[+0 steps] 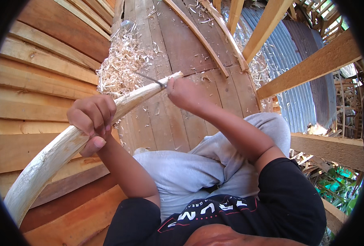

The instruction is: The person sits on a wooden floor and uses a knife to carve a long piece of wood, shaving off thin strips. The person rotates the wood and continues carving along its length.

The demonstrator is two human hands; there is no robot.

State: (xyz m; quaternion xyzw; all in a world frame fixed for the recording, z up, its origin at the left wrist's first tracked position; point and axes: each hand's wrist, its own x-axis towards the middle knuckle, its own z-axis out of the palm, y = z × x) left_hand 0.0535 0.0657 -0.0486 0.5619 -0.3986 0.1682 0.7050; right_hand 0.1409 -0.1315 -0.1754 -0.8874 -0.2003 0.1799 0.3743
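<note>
A long pale peeled wooden pole [47, 162] runs from the lower left up to the middle of the view, where its end narrows. My left hand [92, 117] is wrapped round the pole partway along. Near the pole's far tip, my right hand [184, 93] is closed on a knife whose thin dark blade [149, 78] lies across the wood, pointing left. The knife's handle is hidden in the fist. I sit cross-legged in grey trousers [174, 168], with both forearms above my lap.
Curled wood shavings [122, 61] are heaped on the plank floor [182, 53] beside the board wall [38, 82] at left. A thin wooden strip [200, 37] lies ahead. Wooden railing posts [309, 63] and corrugated metal sheets [288, 74] stand at right.
</note>
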